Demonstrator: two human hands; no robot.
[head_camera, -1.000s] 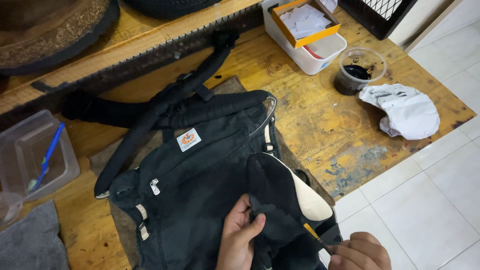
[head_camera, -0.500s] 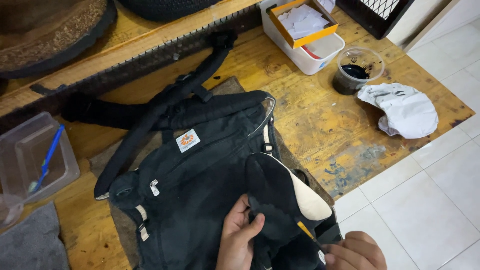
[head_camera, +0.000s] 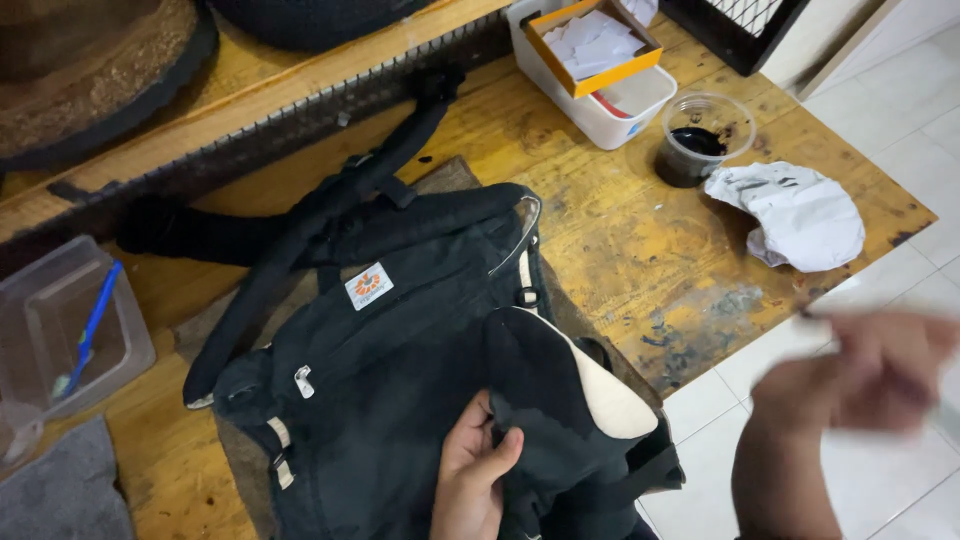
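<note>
Black fabric: I see a black carrier bag lying flat on the wooden workbench, its padded straps trailing up toward the back rail.
Left hand: my left hand pinches a fold of the bag near its lower edge, thumb over the cloth, fingers closed on it.
Right hand: my right hand is lifted off to the right, over the tiled floor and well apart from the bag; it is blurred, so I cannot tell whether it is open, closed, or holding something.
Flap: a cream-lined flap is turned back just beside my left hand.
Bench, far side: a white tub with an orange box of papers, a clear cup of dark liquid, a crumpled white cloth.
Bench, left: a clear container with a blue pen.
</note>
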